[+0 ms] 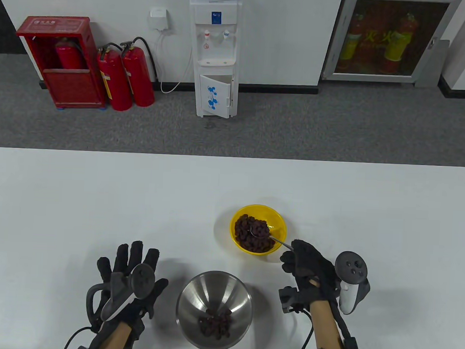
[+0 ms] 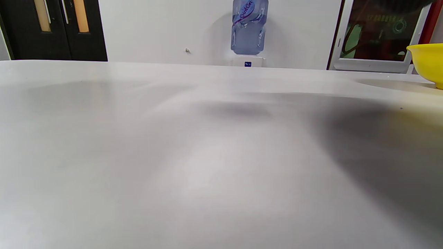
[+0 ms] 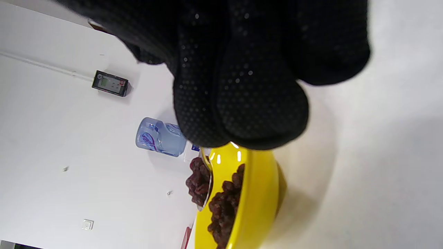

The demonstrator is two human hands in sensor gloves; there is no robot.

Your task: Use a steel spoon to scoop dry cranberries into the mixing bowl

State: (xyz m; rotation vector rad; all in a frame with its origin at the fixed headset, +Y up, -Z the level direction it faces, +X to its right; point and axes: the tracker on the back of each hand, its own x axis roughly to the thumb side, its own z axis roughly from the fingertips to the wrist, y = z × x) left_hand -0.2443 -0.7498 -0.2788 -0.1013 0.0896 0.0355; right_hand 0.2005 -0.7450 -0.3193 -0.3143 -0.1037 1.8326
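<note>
A yellow bowl (image 1: 278, 219) holds dry cranberries (image 1: 245, 236) at the table's middle right. My right hand (image 1: 304, 260) grips the handle of a steel spoon (image 1: 268, 237) whose bowl sits among the cranberries. In the right wrist view the spoon (image 3: 206, 186) carries a heap of cranberries (image 3: 197, 181) just above the yellow bowl (image 3: 259, 200). The steel mixing bowl (image 1: 196, 292) stands near the front edge with some cranberries (image 1: 215, 323) in its bottom. My left hand (image 1: 130, 270) rests flat on the table, fingers spread, left of the mixing bowl and holding nothing.
The white table (image 1: 100, 199) stretches wide to the left and back. The yellow bowl's edge (image 2: 429, 62) shows at the right of the left wrist view. A water dispenser (image 1: 216, 54) and fire extinguishers (image 1: 125, 77) stand beyond the table on the floor.
</note>
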